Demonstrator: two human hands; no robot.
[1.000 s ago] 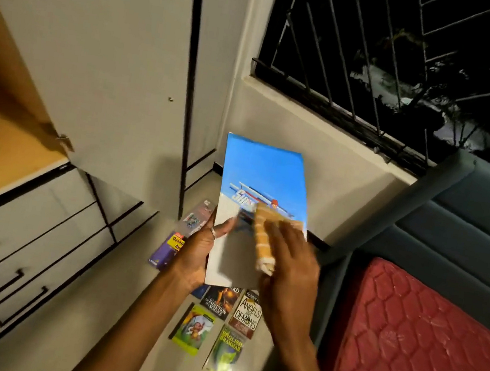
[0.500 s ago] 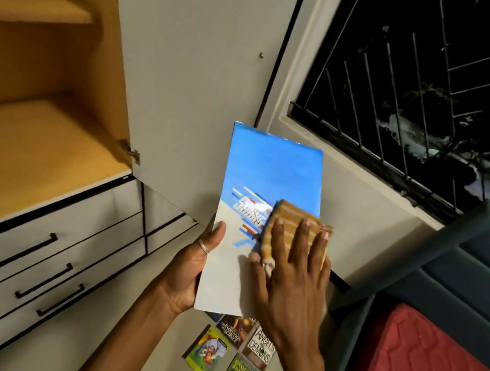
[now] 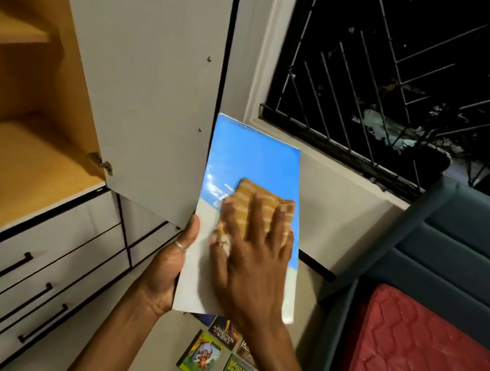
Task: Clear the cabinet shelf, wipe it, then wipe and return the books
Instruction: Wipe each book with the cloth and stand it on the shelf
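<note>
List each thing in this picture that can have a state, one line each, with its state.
Cabinet door: open.
Shelf: bare.
Drawers: closed.
Blue book: held up, being wiped.
Cloth: pressed flat on the cover.
Left hand: gripping the book's edge.
Right hand: flat on the cloth.
Books on floor: lying flat.

Your left hand (image 3: 169, 264) grips the left edge of the blue-and-white book (image 3: 250, 160), your right hand (image 3: 253, 256) presses the striped cloth (image 3: 249, 192) flat on its cover, the open cabinet shelf (image 3: 6, 175) lies left of the book, and four books on the floor (image 3: 201, 358) lie below it.
</note>
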